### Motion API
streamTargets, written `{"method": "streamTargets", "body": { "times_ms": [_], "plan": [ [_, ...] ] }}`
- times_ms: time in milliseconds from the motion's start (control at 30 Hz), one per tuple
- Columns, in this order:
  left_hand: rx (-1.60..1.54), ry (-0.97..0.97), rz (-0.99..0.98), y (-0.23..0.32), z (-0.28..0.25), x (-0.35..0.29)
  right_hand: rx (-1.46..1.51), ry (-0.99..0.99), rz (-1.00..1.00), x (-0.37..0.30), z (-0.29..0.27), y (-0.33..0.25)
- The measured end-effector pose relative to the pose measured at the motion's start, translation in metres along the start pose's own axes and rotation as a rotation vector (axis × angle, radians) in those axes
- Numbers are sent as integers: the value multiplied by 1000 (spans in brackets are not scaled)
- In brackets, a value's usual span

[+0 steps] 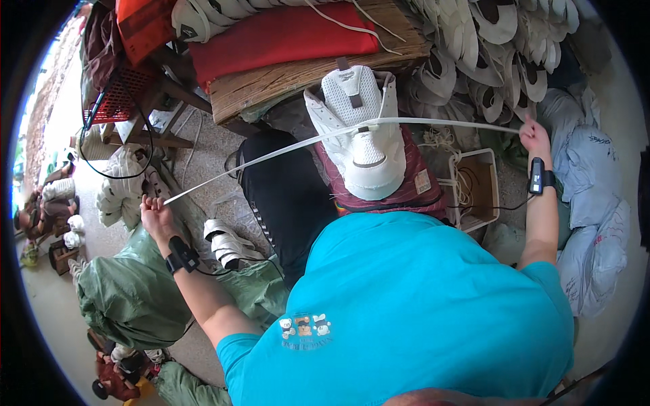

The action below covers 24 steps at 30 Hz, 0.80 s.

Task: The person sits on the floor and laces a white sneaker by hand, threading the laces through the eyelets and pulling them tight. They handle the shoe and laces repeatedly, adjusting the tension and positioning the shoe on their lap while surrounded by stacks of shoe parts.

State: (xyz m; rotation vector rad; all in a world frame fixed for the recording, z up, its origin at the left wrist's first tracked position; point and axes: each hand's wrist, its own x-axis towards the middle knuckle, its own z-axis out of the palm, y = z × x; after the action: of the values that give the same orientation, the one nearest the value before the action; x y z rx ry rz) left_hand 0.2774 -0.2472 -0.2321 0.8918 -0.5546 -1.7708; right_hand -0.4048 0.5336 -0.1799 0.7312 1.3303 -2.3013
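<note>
A white shoe upper (pixel 369 162) rests on my lap, its toe toward me and its tongue (pixel 351 91) laid open away from me. One long white shoelace (pixel 284 150) spans the view, running across the shoe at its lowest eyelets. Out to the left, my left hand (pixel 157 215) is closed on one end of the lace. On the far right, my right hand (pixel 535 137) pinches the other end. Both arms are spread wide, and the lace looks stretched between them.
Ahead stands a wooden bench (pixel 311 68) with a red cloth (pixel 284 44) and white shoes. Many shoe uppers (pixel 487 47) hang at the upper right. A white bin (pixel 477 189) holds laces. Green sacks (pixel 135 291) lie left, pale sacks (pixel 596 176) right. Other people (pixel 115 372) sit farther left.
</note>
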Motion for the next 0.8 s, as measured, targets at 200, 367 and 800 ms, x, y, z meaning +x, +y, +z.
{"method": "streamTargets", "body": {
  "times_ms": [200, 367, 800],
  "plan": [
    [1166, -237, 484, -71, 58, -64, -354, 28, 31, 6, -40, 62],
    [908, -530, 276, -129, 201, -170, -668, -491, 2, -133, 154, 169],
    [876, -887, -149, -205, 249, -253, -1058, -1061, -170, -203, 238, 231]
  ]
}}
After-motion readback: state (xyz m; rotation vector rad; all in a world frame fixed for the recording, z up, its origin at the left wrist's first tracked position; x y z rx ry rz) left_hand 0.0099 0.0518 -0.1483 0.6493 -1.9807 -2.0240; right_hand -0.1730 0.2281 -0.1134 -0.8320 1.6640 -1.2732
